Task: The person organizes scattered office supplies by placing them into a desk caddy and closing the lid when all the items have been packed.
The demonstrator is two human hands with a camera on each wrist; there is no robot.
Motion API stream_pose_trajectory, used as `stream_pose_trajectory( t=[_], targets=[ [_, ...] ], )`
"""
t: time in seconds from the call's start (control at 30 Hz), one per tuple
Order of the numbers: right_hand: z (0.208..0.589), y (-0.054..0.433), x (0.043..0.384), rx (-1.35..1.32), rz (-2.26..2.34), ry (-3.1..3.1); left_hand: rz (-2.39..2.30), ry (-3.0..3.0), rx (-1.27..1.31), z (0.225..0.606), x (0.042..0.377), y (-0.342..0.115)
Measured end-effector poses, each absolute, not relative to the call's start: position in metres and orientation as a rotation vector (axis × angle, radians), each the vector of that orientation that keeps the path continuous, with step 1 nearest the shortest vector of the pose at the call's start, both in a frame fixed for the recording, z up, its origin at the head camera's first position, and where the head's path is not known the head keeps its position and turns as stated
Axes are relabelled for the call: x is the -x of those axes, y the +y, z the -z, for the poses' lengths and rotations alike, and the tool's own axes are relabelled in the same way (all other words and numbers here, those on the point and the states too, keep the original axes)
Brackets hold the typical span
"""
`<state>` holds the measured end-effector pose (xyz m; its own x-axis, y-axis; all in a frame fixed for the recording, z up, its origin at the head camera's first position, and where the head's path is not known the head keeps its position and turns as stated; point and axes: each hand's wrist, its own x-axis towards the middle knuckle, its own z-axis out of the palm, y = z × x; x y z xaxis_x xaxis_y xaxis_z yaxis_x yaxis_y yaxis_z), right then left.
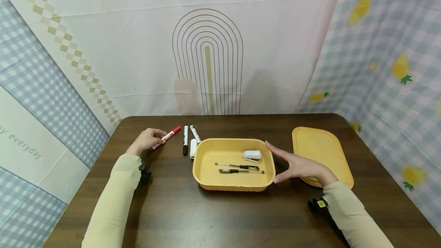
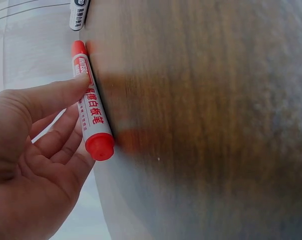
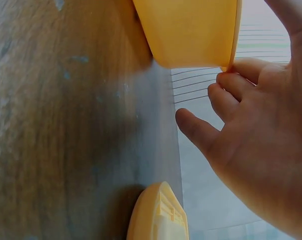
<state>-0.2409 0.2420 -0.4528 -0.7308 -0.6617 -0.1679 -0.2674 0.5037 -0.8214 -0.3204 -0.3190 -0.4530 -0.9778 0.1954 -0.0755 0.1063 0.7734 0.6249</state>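
My left hand (image 1: 147, 140) pinches a red-and-white whiteboard marker (image 1: 167, 134) at the table's far left. The left wrist view shows the thumb across the label of this marker (image 2: 94, 107), fingers behind it. At the right end of a yellow plastic box (image 1: 234, 187), my right hand (image 1: 303, 166) has thumb and fingers spread, fingertips at the rim. In the right wrist view, fingers of that hand (image 3: 261, 110) meet the box (image 3: 191, 32) near its corner. Inside the box lie a small white stapler (image 1: 252, 155) and two pens, including a black-gripped one (image 1: 234, 171).
Between left hand and box lie a black-capped marker (image 1: 185, 140), another white marker (image 1: 195, 134) and a small white object (image 1: 193, 148) close to the box's left side. A yellow lid (image 1: 320, 150) rests on the brown table (image 1: 193, 217) at right. Patterned cloth (image 1: 275, 49) hangs behind.
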Motion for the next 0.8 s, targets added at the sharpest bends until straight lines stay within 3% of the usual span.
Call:
stream_pose_trajectory(
  t=[0.8],
  targets=[
    [0.4525, 0.2422, 0.2414, 0.776, 1.126, 2.300, -0.932, 2.857, -0.272, 0.4510, 0.3221, -0.3204]
  ],
)
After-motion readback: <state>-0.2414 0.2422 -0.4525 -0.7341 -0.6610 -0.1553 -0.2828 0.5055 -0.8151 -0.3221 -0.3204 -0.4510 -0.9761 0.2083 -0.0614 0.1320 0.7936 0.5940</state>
